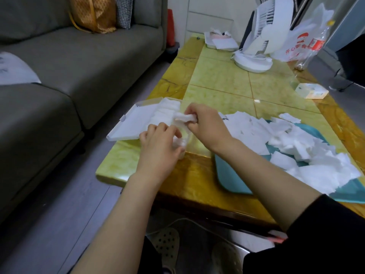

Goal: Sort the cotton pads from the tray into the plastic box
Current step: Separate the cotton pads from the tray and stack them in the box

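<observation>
White cotton pads [185,117] sit bunched in the right hand [207,125], pinched between thumb and fingers directly over the plastic box [175,100]. The left hand [160,143] curls round the box's near end and pins it to the table [217,82]. So both hands are clamped, and close together.

For a clean drop, I'd say square the bundle first. Then slide it in on edge against the row [166,111] standing at the far end of the box, with the left hand bracing the wall so nothing skids. Squeeze too hard and the pads crumple.

The clear box lies open, its white lid [128,125] flat to the left, and it looks partly filled. The teal tray [227,175] on the right carries a big loose heap [296,143] that spills past its rim. Plenty left to sort, by my reckoning.
</observation>
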Demonstrator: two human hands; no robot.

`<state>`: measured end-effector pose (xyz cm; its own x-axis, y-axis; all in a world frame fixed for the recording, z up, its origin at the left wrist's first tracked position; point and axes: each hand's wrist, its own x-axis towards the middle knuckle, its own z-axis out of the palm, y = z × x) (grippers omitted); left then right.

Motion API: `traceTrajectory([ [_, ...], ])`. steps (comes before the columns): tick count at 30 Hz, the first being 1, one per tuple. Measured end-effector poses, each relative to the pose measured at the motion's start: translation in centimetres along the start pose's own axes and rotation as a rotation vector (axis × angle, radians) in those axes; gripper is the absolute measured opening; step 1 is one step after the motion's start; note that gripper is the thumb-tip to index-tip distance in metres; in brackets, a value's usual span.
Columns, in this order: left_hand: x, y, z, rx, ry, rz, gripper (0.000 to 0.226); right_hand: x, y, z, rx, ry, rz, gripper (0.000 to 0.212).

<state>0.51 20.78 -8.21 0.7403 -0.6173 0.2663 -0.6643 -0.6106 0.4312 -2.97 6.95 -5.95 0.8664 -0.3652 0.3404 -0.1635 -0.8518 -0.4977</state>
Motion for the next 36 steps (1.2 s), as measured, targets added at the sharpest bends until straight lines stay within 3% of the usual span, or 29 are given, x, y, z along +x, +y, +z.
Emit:
traceTrajectory([
  [5, 0.0, 0.0, 0.0, 0.013, -0.012, 0.007, 0.024, 1.2, -1.1, 0.4, -0.495, -0.285, -0.129, 0.021],
  [10, 0.0, 0.0, 0.2, 0.011, -0.004, -0.018, 0.026, 1.8, -2.9, -0.5, -0.522, -0.631, -0.085, 0.016],
  [12, 0.1, -0.1, 0.2, 0.016, -0.002, -0.017, 0.027, 1.6, -3.0, -0.7, -0.471, -0.687, -0.053, 0.017],
  [16, -0.1, -0.1, 0.1, 0.009, 0.006, -0.007, 0.028, 0.9, -3.6, -0.6, -0.348, -0.648, -0.053, 0.009],
  [21, -0.4, -0.3, -0.1, -0.018, 0.009, 0.002, 0.026, 1.1, -3.9, -0.3, -0.433, -0.657, -0.063, 0.023],
  [25, -0.3, -0.4, 0.0, -0.008, 0.008, 0.003, 0.028, 1.1, -3.0, 0.1, -0.459, -0.479, -0.081, 0.02],
  [27, -0.3, -0.5, 0.0, 0.001, 0.006, 0.0, 0.025, 0.8, -2.4, 0.2, -0.403, -0.416, -0.085, 0.019],
  [31, -0.1, -0.3, -0.2, -0.016, -0.012, -0.018, 0.021, -0.2, -1.4, -0.5, -0.206, -0.474, -0.083, 0.024],
  [33, -0.1, -0.1, -0.4, -0.049, 0.004, -0.017, 0.017, -1.4, -0.6, -1.3, -0.098, -0.355, -0.108, 0.027],
  [36, -0.2, 0.8, -0.8, -0.163, 0.108, 0.037, 0.01, -3.7, 1.4, -2.7, -0.043, -0.039, -0.073, 0.024],
])
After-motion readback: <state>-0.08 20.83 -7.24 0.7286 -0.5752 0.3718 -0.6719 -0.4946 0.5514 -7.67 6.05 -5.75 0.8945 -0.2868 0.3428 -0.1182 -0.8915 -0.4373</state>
